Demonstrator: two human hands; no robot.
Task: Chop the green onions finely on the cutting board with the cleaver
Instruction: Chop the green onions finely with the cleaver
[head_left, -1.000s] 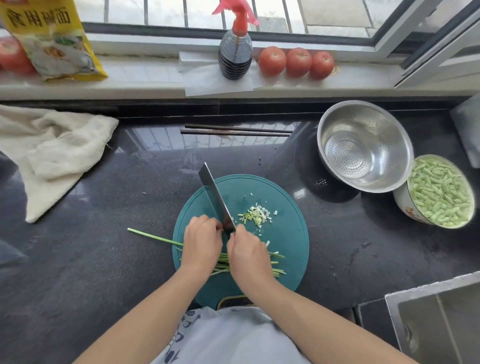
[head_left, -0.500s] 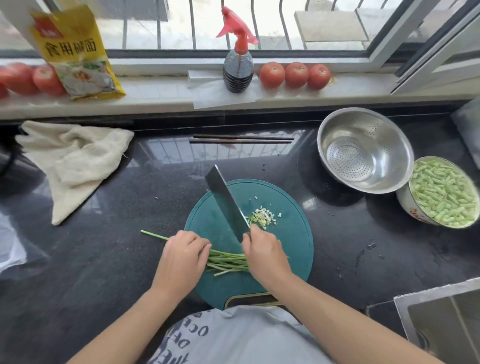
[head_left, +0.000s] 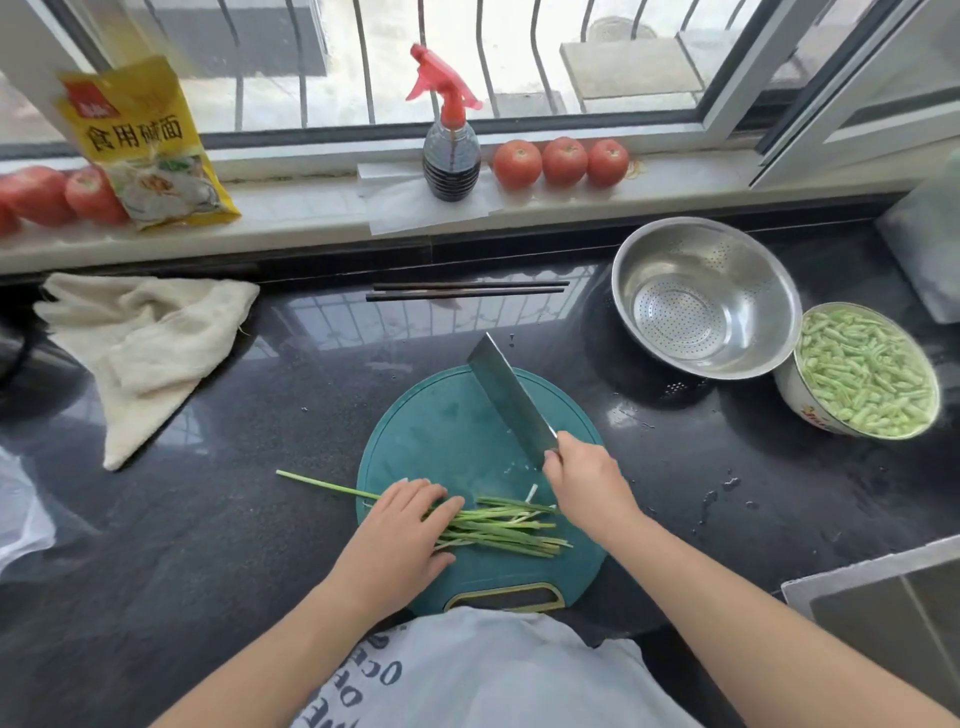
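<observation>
The round teal cutting board (head_left: 441, 441) lies on the dark desk (head_left: 260, 415), its handle slot at the near edge against the person's shirt. The green onions (head_left: 498, 525) lie across the near half of the board, their cut ends towards the right and one thin tip running off the left rim onto the desk. The left hand (head_left: 400, 540) lies flat on the stalks with fingers straight and close together, pressing them down. The right hand (head_left: 587, 478) is wrapped round the handle of the cleaver (head_left: 506, 397), whose blade slants up and away to the far left, its tip past the board's far rim. The far left part of the board is bare.

Just right of the board stand a steel colander (head_left: 706, 296) and, touching it, a bowl of green beans (head_left: 867, 369). Chopsticks (head_left: 467, 291) lie beyond the board near the back edge. A crumpled towel (head_left: 145, 338) lies well to the left, with open desk between it and the board. A sink corner (head_left: 883, 608) is at the near right.
</observation>
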